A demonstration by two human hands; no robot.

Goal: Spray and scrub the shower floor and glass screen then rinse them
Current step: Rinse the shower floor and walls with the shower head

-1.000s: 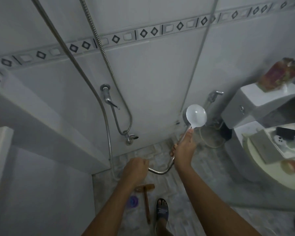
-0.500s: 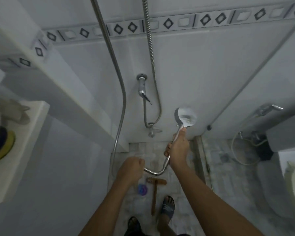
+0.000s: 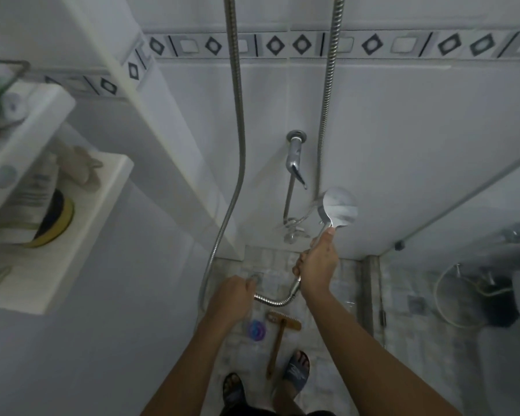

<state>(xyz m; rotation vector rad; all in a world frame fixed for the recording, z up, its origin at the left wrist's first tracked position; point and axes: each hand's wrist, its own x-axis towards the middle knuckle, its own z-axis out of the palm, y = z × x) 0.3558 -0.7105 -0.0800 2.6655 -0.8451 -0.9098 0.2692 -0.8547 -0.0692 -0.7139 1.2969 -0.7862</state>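
Your right hand (image 3: 315,265) has its grip wrapped round the shower head (image 3: 339,208) handle, thumb up the stem; the head is raised close to the tiled wall, just right of the tap (image 3: 294,159); your left hand (image 3: 231,298) has its grip curled round the hose (image 3: 275,301), which loops between both hands; the scrub brush (image 3: 278,334) lies on the shower floor (image 3: 264,259) near your sandalled feet, with a purple round item (image 3: 256,330) just beside it; the glass screen (image 3: 451,210) stands to your right.

Glossy wall tiles (image 3: 403,145), ribbed metal hose (image 3: 327,100), wooden brush (image 3: 278,334)
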